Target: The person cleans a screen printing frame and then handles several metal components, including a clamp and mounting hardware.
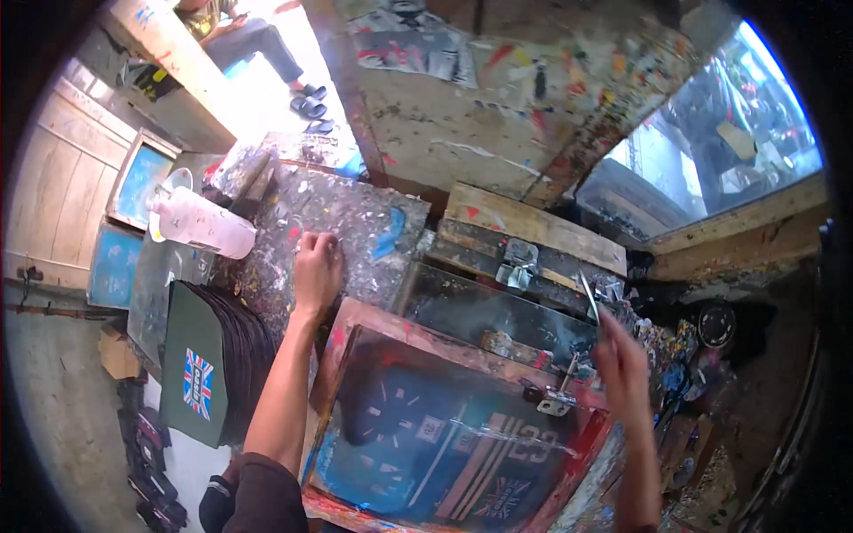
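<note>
My left hand [318,266] is closed, with its fingers curled over the paint-splattered bench top [355,213]. Whatever the fingers may hold is hidden. On the right, my right hand [620,360], a little blurred, grips a thin metal blade-like tool [589,295] that points up and away. Between my forearms lies a screen-printing frame [378,315], its wooden border stained red. Several light designs show in its blue mesh [382,444]. A metal hinge clamp [555,401] sits at the frame's far right edge.
Left of my left forearm stands a stack of dark green sheets [182,355] with a printed flag. A pale pink bottle [209,224] lies tilted beyond it. Paint-crusted clutter [675,355] is beside my right hand. A seated person [253,44] is outside the doorway.
</note>
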A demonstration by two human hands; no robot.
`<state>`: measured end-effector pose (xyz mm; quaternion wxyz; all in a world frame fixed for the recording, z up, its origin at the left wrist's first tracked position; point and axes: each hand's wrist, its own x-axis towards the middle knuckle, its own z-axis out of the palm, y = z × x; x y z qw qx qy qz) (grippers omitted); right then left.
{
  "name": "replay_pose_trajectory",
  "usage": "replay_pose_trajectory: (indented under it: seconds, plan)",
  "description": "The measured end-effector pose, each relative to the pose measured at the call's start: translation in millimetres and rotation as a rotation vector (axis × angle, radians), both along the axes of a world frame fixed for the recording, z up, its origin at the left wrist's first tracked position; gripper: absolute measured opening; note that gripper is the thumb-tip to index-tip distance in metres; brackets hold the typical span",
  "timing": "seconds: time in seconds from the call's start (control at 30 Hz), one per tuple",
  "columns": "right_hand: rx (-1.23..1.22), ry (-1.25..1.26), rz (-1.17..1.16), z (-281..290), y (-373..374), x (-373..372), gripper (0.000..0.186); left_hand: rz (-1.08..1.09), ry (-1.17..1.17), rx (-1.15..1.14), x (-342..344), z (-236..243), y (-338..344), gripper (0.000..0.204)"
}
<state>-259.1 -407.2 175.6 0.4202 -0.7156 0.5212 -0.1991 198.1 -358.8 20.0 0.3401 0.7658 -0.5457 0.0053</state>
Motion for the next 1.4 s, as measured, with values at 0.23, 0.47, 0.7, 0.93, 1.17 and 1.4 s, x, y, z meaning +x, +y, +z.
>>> replay_pose_trajectory:
  seconds: [0.23,0.47,0.7,0.93,1.17,1.4]
  plan:
    - [-0.274,0.515,0.654,-7.3,-144.2,58.5,0.033,0.004,-0.008,-0.018,-1.9,0.7,-8.6,0.015]
    - [-0.156,0.809,0.864,6.9,-162.3,108.6,0.032,0.139,-0.026,0.046,2.4,-3.4,-12.6,0.021]
    - [-0.265,1.028,1.061,-3.5,-171.2,134.7,0.029,0.157,-0.032,0.064,5.1,-5.1,-11.1,0.022]
    - [0.747,1.039,0.682,-13.3,-206.0,197.1,0.025,0.188,-0.057,0.116,8.0,-2.9,-7.0,0.025]
    - [0.590,1.177,0.757,-7.4,-202.0,199.1,0.020,0.169,-0.073,0.150,3.6,-4.6,-10.0,0.033]
    - [-0.520,1.419,1.327,-4.2,-163.6,196.7,0.013,0.187,-0.115,0.183,10.7,-2.3,-5.6,0.031]
